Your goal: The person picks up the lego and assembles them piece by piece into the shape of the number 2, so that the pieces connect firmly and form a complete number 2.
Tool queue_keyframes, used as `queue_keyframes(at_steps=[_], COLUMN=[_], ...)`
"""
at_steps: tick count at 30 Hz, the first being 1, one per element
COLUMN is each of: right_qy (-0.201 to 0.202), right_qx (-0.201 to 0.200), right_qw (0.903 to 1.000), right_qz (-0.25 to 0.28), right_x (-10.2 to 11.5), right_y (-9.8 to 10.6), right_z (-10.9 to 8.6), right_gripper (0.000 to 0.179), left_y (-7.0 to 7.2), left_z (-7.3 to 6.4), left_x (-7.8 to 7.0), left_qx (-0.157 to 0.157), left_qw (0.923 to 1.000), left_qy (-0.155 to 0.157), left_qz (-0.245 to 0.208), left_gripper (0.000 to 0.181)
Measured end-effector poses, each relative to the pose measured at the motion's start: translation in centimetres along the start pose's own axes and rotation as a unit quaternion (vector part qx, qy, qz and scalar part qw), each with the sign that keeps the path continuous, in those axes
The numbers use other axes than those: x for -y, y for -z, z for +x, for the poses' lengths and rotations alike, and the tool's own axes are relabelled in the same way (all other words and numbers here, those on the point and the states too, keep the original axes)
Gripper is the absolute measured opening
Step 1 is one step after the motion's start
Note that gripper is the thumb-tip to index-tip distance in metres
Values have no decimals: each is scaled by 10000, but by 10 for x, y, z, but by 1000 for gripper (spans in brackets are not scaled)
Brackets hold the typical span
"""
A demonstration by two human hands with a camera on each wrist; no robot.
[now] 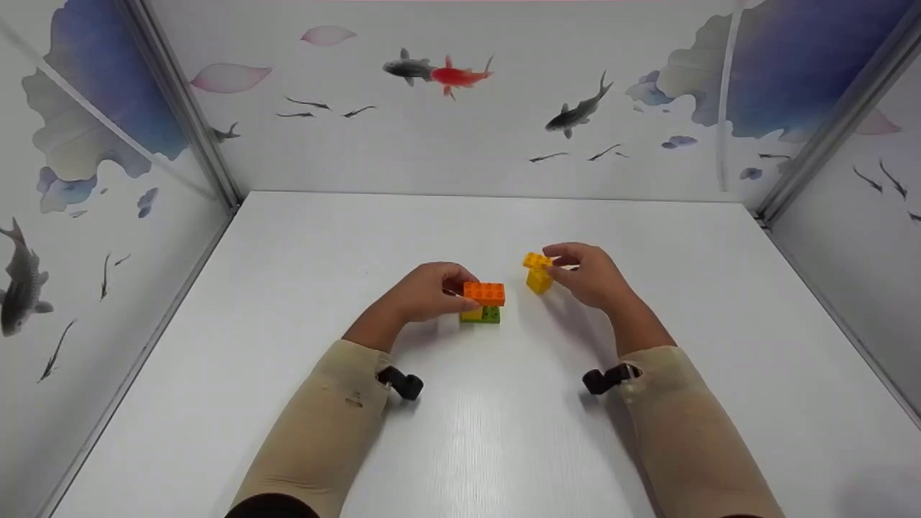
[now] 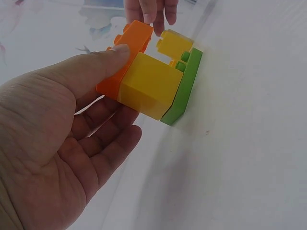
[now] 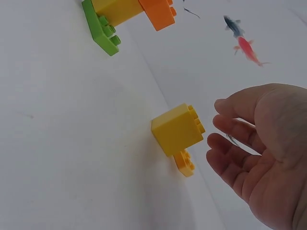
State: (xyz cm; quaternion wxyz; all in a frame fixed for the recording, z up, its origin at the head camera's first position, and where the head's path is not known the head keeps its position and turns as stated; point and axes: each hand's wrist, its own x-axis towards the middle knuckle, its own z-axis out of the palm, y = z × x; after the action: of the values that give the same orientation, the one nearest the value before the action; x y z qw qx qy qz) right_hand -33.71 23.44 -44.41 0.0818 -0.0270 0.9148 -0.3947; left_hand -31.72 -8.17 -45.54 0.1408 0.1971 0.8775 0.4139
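Observation:
My left hand [image 1: 435, 291] pinches an orange building brick [image 1: 484, 293], thumb on its near side. Below it, a yellow brick [image 2: 151, 86] joins the orange one to a thin green brick [image 2: 184, 88] with some bare studs. To the right stands a separate yellow brick [image 3: 177, 129], studs up. Behind that lies a smaller yellow-orange brick [image 3: 183, 163]. My right hand [image 1: 586, 277] hovers just right of the yellow brick, its fingers loosely bent and a gap between fingertips and brick in the right wrist view.
All the bricks are on a white tabletop [image 1: 496, 403]. White panels [image 1: 460, 144] painted with fish and leaves border it at the back and both sides. A black wrist camera mount [image 1: 406, 385] juts inward from the left sleeve, another [image 1: 601, 380] from the right.

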Motion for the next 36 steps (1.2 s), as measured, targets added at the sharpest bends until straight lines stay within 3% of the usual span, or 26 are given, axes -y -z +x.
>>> queue_keyframes(at_steps=[19,26,36], right_qy=[-651,-335,-431], right_qx=[556,552,543], right_qw=[9963,9978,9976], right_qz=[-113,-161,-80], right_x=[-13,-17,-14], right_y=[-8,-8,-7], right_z=[11,10,9], right_gripper=[61,61,54], left_y=[0,-1,-1], left_z=[1,0,-1], left_x=[-1,0,-1], left_qx=[-27,-22,-4], left_qw=[10000,9999,9999], left_qy=[17,-22,76], left_qz=[-16,-154,-138], left_gripper=[31,31,32])
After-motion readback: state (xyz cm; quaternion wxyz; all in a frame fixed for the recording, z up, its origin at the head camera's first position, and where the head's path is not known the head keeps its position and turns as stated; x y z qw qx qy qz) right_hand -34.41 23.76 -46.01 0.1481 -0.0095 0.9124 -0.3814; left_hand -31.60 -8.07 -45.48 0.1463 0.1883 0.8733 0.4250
